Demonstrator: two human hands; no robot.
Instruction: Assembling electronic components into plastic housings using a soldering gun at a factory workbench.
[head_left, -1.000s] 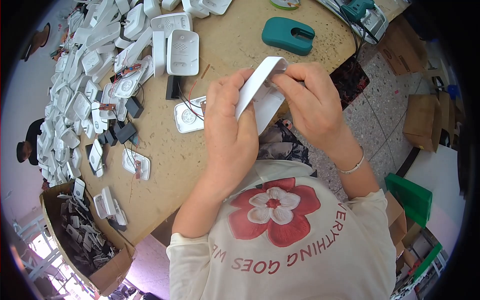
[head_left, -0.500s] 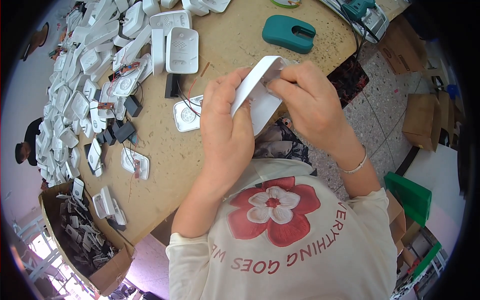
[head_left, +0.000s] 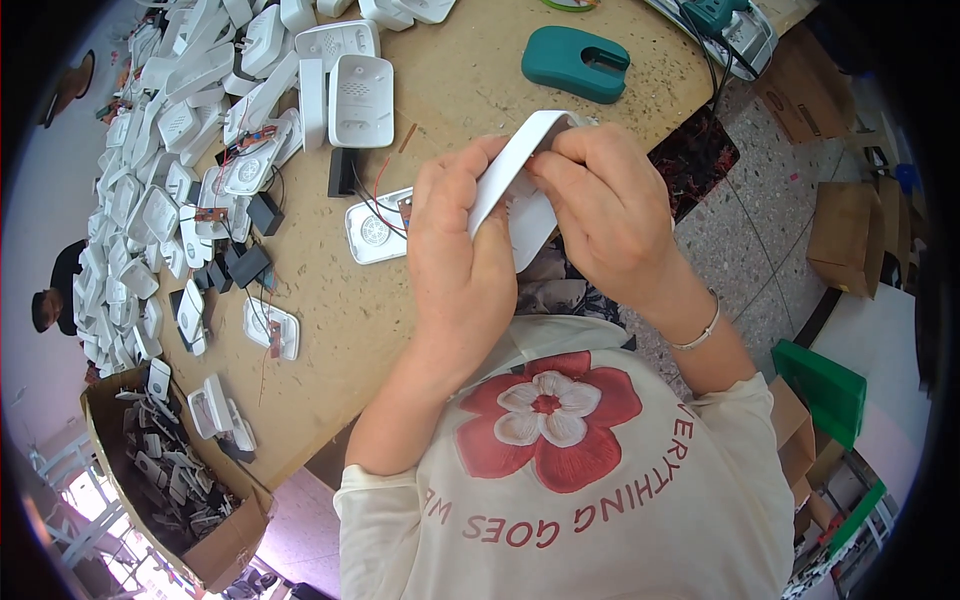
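Note:
A white plastic housing (head_left: 516, 165) is tilted on edge above the table's near side, its hollow side facing my right hand. My left hand (head_left: 450, 225) grips it, fingers on the outer wall and thumb reaching inside. The fingertips of my right hand (head_left: 615, 205) are pinched together within the hollow; anything between them is hidden. Just left of my left hand lies a white cover with a round grille (head_left: 374, 233), partly hidden by that hand. Thin red and black wires run from it to a black block (head_left: 343, 172). Behind them rests an open white housing (head_left: 362, 100).
White housings (head_left: 160, 215) are heaped along the table's left. A cardboard box (head_left: 225, 555) of small parts stands at the lower left. A teal holder (head_left: 576, 64) lies on the far table (head_left: 470, 70). Cartons (head_left: 845, 240) and a green bin (head_left: 820, 395) stand at right.
My right hand has moved slightly left, its fingertips deeper inside the housing. The left hand and housing have shifted a little to the right.

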